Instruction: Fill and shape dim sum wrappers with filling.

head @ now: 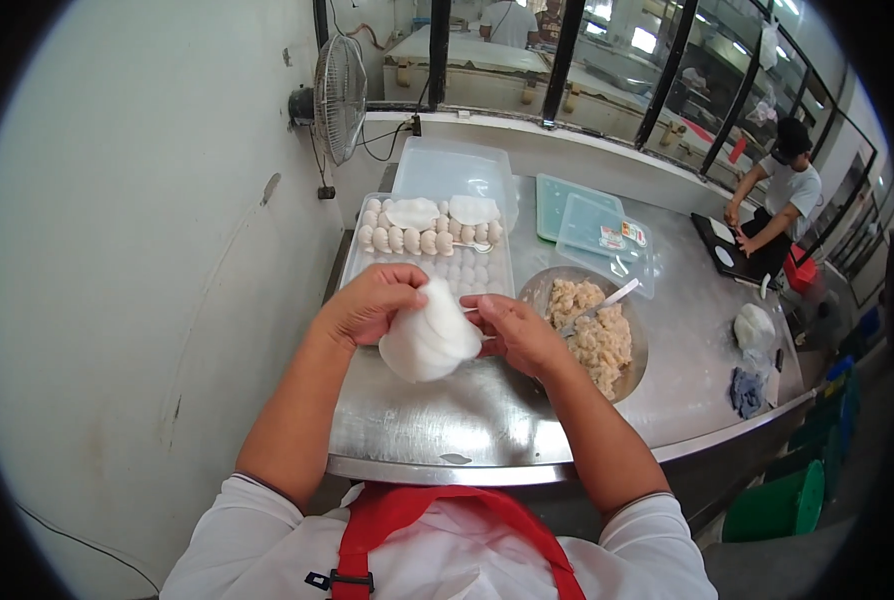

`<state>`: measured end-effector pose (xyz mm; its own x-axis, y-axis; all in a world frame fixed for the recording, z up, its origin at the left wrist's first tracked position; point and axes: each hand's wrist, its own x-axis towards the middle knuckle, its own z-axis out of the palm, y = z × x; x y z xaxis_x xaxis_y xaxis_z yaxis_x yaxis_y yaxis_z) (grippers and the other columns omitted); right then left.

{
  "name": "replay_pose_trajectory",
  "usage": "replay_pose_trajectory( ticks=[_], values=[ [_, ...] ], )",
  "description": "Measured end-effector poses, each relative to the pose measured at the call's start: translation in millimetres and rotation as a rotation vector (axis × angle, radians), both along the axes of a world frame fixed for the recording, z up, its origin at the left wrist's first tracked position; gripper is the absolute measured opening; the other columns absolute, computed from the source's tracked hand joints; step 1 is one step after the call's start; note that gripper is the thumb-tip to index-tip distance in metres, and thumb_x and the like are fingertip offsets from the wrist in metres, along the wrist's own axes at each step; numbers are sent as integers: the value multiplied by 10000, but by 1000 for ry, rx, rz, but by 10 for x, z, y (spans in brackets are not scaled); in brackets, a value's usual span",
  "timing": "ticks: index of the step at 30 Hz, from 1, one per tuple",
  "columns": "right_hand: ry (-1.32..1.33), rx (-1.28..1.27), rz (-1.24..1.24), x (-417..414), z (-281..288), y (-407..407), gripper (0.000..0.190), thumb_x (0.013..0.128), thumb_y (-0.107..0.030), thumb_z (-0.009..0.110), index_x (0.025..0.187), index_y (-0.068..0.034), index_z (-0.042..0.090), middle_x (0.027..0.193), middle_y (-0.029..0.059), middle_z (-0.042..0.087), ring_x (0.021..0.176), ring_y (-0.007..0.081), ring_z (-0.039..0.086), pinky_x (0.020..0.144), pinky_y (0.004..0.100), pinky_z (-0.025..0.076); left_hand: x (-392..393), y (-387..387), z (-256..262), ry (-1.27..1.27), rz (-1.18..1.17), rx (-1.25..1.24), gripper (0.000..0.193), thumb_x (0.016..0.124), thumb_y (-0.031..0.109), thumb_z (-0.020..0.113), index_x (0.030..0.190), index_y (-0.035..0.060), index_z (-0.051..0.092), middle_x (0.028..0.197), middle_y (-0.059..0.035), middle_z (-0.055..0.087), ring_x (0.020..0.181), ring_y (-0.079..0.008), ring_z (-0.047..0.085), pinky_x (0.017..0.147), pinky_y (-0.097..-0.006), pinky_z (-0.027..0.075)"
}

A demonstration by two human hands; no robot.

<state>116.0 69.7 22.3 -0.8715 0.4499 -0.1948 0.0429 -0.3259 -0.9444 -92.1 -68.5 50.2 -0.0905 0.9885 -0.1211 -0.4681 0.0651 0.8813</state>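
Note:
My left hand (372, 304) pinches the top of a loose stack of thin white round dough wrappers (428, 337), which hangs over the table. At the stack's right edge is my right hand (518, 330), its fingers curled near the wrappers; whether they grip one is unclear. Beyond my hands, a plastic tray (351, 255) holds rows of pleated dumplings (409, 240), with two loose white wrappers (413, 214) lying over the back rows. Right of my right hand, a metal bowl (634, 375) contains a pale minced filling (600, 345) with a metal utensil (604, 304) stuck in it.
Plastic lids (578, 202) lie behind the bowl on the steel table (447, 427). A wall fan (340, 101) hangs at left. A co-worker (788, 184) works over a black board (747, 259). A plastic bag (754, 330) and blue cloth (747, 391) lie at right.

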Motion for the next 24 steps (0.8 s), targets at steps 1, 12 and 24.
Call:
replay_pose_trajectory(
  ticks=[1,12,24],
  values=[
    [37,-122,58,6,-15,-24,390,908,-260,645,1190,2,586,1084,95,653,954,177,634,801,340,532,57,15,-9,28,-34,-2,182,796,43,685,967,-9,650,889,-55,663,786,-137,636,743,-280,525],
    [269,-199,-210,3,61,46,229,846,-16,652,1064,12,589,994,89,647,860,187,643,812,328,540,265,125,-153,203,-147,-226,240,814,50,674,1042,-14,637,925,-53,660,809,-110,630,723,-237,510],
    [28,931,-350,39,1,103,376,820,-218,735,1097,13,627,929,117,637,810,220,629,694,309,511,195,131,-137,92,-160,-116,405,795,29,686,1178,-40,570,1070,-92,667,951,-142,648,872,-273,504]
  ],
)
